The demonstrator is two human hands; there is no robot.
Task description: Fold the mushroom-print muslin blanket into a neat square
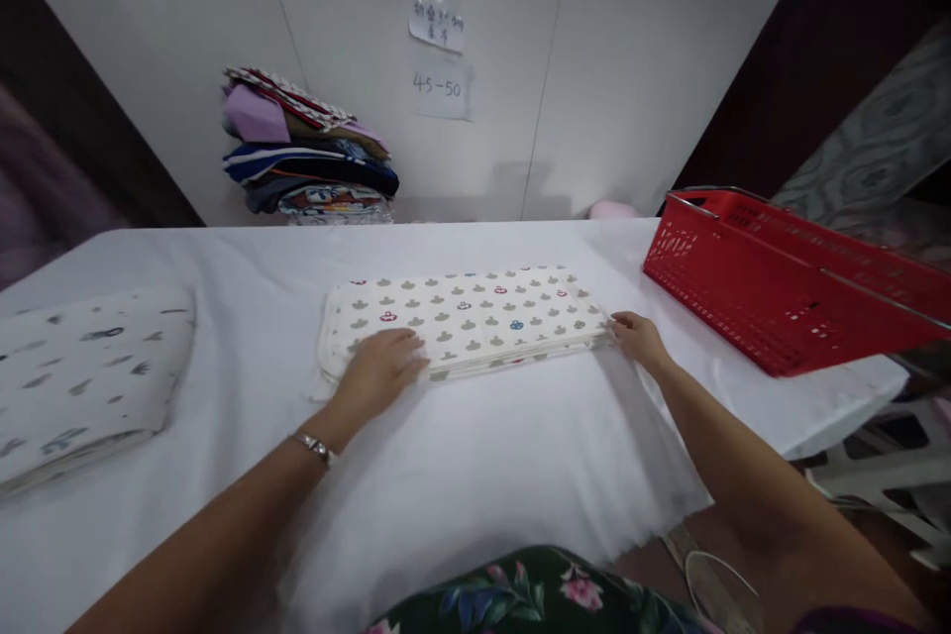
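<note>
A white cloth [475, 312] with grey, red and blue printed motifs lies folded into a long, layered rectangle on the white-covered table. My left hand [382, 367] rests over its front left part, fingers stretched out on top and near the front edge. At the front right corner, my right hand [635, 337] has its fingers closed on the cloth's edge. Loose, sheer white material [482, 475] spreads from below the folded cloth toward my body. Another folded white cloth [96, 367] with a dark and green print lies to the left.
A red plastic basket [802, 287] with metal handles stands on the table's right side. Folded coloured fabrics [312, 154] are stacked behind the table against the wall. Two paper notes [442, 89] hang there. A white plastic stool [884, 466] is at the lower right.
</note>
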